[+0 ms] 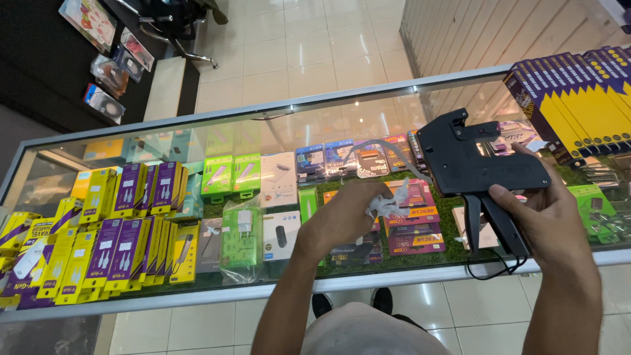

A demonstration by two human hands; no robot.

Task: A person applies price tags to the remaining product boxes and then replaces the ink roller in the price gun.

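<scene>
My right hand (549, 213) grips a black price-label gun (474, 161) by its handle, held above the right part of a glass display counter (263, 112). A thin backing strip (368, 150) curves out of the gun's left side toward my left hand (342, 213). My left hand is closed around a crumpled bunch of whitish strip (389, 202) just left of the gun. A thin black cord (490, 269) dangles under the gun's handle.
Under the glass lie several yellow and purple boxed accessories (125, 230), green packs (230, 174), white boxes and pink packets on green turf. A row of yellow and purple boxes (578, 98) stands on the counter's right end. Beyond lies a tiled floor (309, 46) and a dark shelf (59, 59).
</scene>
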